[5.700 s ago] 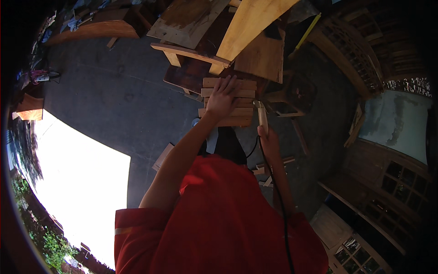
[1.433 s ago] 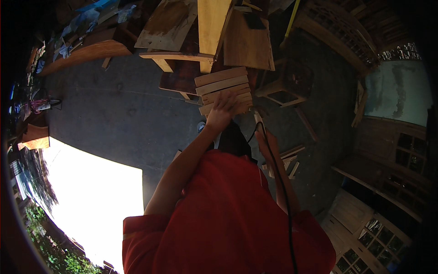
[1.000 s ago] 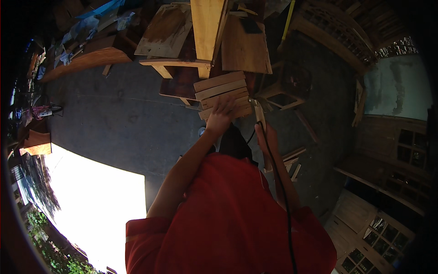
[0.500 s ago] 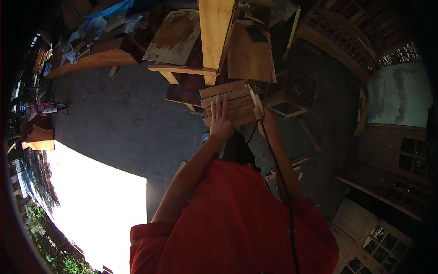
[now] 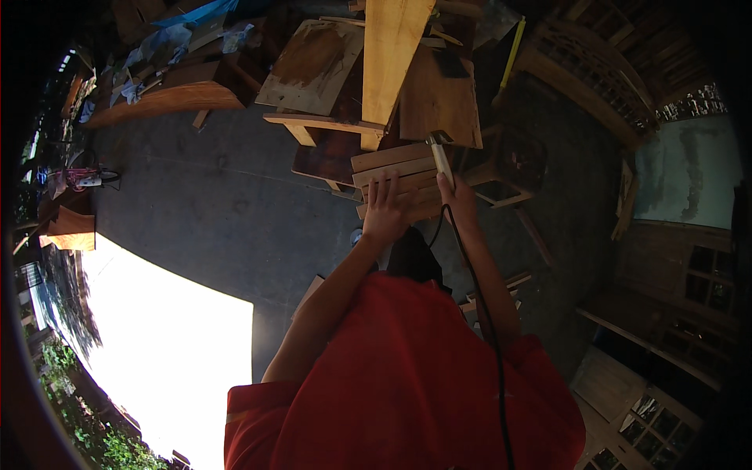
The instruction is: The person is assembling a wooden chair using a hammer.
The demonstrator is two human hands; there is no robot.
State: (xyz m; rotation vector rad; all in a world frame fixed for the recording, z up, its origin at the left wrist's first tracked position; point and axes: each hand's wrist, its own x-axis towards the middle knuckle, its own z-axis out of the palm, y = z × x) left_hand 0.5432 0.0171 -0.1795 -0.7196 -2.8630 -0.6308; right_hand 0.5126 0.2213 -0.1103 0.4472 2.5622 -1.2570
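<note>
My left hand [image 5: 385, 217] lies with fingers spread on a set of narrow wooden slats [image 5: 394, 161], placed side by side in front of me. My right hand [image 5: 460, 205] is wrapped round a slim, pale corded power tool [image 5: 441, 160]. Its exact kind cannot be made out. The tool's darker metal head points away from me at the slats' right end; whether it touches the wood is unclear. A black cord [image 5: 475, 286] trails from the tool back along my right arm.
Beyond the slats, a pale timber beam [image 5: 392, 63] rises beside a wooden panel [image 5: 439, 98] and a stained board [image 5: 309, 66]. A wooden stool [image 5: 513, 166] stands to the right. Wood offcuts [image 5: 509, 286] lie on the dark floor [image 5: 196, 180]. Door panels [image 5: 607, 380] lie at lower right.
The tool has moved slightly away from me along the slats' right end and turned, showing more of its head. My left hand stays on the slats. The whole view has shifted a little.
</note>
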